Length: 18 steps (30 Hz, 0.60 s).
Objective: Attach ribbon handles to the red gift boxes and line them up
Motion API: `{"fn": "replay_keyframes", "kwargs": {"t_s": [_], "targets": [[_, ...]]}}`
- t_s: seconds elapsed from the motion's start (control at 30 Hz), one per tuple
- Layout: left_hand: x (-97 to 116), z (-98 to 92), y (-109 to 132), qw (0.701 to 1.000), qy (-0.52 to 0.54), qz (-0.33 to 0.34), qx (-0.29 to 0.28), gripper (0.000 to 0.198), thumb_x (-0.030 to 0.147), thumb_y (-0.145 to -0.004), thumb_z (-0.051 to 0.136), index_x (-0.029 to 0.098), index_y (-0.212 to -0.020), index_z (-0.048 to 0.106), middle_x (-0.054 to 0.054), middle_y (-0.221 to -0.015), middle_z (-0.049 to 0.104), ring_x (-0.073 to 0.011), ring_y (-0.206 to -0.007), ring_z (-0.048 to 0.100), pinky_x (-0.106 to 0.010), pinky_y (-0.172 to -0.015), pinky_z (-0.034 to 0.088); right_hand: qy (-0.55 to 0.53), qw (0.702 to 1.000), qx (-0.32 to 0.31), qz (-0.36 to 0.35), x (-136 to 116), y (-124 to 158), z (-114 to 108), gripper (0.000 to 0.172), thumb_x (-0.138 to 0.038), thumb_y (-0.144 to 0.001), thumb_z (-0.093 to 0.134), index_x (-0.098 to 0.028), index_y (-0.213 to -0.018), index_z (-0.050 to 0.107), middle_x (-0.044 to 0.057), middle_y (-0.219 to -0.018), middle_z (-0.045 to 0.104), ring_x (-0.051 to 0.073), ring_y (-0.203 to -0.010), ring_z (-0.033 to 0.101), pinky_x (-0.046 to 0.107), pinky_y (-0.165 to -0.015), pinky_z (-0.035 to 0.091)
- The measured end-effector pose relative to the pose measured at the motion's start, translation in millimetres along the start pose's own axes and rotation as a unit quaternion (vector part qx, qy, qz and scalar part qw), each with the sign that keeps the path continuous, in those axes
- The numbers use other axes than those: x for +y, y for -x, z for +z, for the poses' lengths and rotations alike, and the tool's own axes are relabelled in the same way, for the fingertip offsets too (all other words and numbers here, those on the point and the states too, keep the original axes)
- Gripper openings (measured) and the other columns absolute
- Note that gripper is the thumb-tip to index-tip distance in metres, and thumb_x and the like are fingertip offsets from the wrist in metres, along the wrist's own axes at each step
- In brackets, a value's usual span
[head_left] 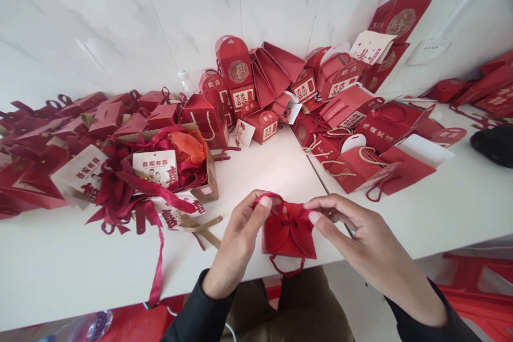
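A small red gift box (289, 235) with rounded flaps sits at the table's front edge, a red cord handle (289, 271) hanging from its near side. Red ribbon (276, 199) runs through the middle of its top. My left hand (242, 232) pinches one end of the ribbon, which loops over the fingers, left of the box. On the right, the thumb and forefinger of my right hand (355, 230) close on the ribbon's other end. Where the ribbon crosses at the box's centre, I cannot tell whether it is knotted.
An open carton (210, 173) full of dark red ribbons (128, 192) stands at the left, white printed cards (154, 168) among them. Many red boxes (112, 115) fill the back left; more red boxes (340, 117) stand along the wall and right. A black object (495, 145) lies far right.
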<state>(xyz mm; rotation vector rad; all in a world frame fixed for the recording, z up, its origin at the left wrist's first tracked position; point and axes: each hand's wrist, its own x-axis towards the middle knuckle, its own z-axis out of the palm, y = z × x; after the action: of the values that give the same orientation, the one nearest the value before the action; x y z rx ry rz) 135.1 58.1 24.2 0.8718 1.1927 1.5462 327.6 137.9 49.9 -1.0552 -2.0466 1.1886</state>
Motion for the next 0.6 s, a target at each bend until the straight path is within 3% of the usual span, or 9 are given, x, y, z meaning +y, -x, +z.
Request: {"fn": "replay_keyframes", "kwargs": {"t_s": [0.13, 0.4, 0.6], "targets": [[-1.5, 1.5, 0.2, 1.0, -0.015, -0.001, 0.016, 0.032, 0.047, -0.103, 0.053, 0.022, -0.096, 0.071, -0.002, -0.095, 0.071, -0.0179, -0.096, 0.062, -0.027, -0.092, 0.045, -0.025, 0.999, -0.017, -0.015, -1.4, -3.2, 3.0, 0.021, -0.05, -0.101, 0.065, -0.03, -0.104, 0.073, -0.002, -0.087, 0.071, 0.019, -0.077, 0.064, 0.024, -0.065, 0.051], [7.8, 11.0, 1.2, 0.99, -0.121, 0.012, -0.069, 0.029, 0.043, -0.104, 0.049, 0.02, -0.098, 0.066, -0.001, -0.091, 0.065, -0.0151, -0.086, 0.056, -0.026, -0.084, 0.045, -0.043, 0.996, -0.012, -0.076, -4.1, -12.1, 17.3, 0.011, -0.033, -0.101, 0.064, -0.031, -0.109, 0.071, -0.005, -0.091, 0.069, 0.014, -0.075, 0.063, 0.021, -0.07, 0.051], [7.0, 12.2, 1.7, 0.992, -0.122, -0.009, -0.019, 0.036, 0.049, -0.105, 0.045, 0.02, -0.09, 0.061, 0.001, -0.081, 0.058, -0.0139, -0.077, 0.05, -0.025, -0.072, 0.042, -0.024, 0.997, -0.008, -0.069, -3.7, -12.9, 17.0, 0.011, -0.038, -0.102, 0.062, -0.029, -0.1, 0.069, -0.005, -0.089, 0.068, 0.015, -0.072, 0.06, 0.023, -0.061, 0.048]]}}
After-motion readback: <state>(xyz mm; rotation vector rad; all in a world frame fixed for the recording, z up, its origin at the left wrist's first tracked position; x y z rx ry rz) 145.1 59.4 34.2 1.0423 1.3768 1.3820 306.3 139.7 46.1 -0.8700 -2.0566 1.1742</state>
